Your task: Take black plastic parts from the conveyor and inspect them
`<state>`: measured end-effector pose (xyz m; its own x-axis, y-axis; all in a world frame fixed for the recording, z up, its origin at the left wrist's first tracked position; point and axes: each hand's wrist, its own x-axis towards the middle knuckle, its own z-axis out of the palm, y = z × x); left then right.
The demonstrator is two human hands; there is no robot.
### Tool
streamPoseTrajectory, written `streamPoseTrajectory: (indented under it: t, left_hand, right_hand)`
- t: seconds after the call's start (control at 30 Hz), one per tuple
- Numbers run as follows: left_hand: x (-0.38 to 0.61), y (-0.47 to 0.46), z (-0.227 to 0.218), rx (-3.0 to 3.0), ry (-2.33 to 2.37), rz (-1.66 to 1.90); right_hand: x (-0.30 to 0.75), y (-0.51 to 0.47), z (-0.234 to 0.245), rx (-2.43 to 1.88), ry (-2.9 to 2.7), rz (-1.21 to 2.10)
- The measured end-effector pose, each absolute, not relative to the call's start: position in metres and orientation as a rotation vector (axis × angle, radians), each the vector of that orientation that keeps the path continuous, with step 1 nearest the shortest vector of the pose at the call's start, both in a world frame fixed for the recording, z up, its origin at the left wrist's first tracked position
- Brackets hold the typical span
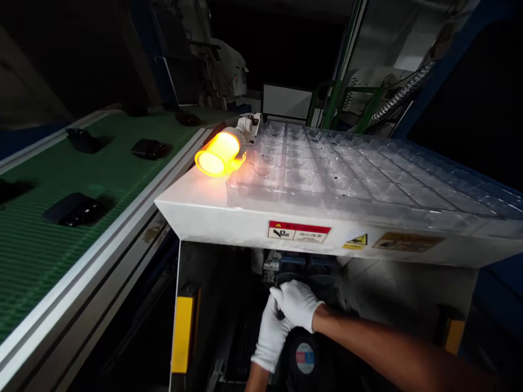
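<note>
Both my hands wear white gloves and meet inside the dark opening of a white machine frame (pixel 220 245). My left hand (pixel 272 333) comes up from below with its fingers closed. Against it, from the right, presses my right hand (pixel 297 305), also closed. Between them shows a sliver of a small dark object (pixel 278 311), too hidden to name. Just beneath the hands is a dark round part bearing a red and blue label (pixel 304 357). Behind them, dim machine parts (pixel 273 262) show in the shadow.
A clear plastic tray (pixel 281 197) of moulded pockets lies on top of the machine, beside a glowing orange warning lamp (pixel 218 155). On the left runs a green conveyor belt (pixel 118 179) carrying several black parts (pixel 73 209). Yellow sensor bars (pixel 183 333) flank the opening.
</note>
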<state>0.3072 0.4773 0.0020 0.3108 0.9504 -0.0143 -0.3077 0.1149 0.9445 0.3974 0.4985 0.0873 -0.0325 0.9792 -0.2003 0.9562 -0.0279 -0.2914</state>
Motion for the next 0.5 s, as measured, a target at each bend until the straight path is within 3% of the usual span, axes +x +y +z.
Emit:
streamPoseTrajectory:
  t: [0.17, 0.37, 0.5]
  left_hand:
    - [0.288, 0.441, -0.001, 1.067, 0.967, 1.078]
    - [0.206, 0.289, -0.038, 0.794, 1.560, 1.025]
    - [0.175, 0.234, -0.067, 0.477, 1.839, 0.990]
  right_hand:
    - [0.421, 0.483, 0.099, -2.130, -2.168, 0.520]
    - [0.505, 0.455, 0.083, -2.172, -2.175, 0.776]
    - [0.529, 0.453, 0.063, -2.177, -2.146, 0.616]
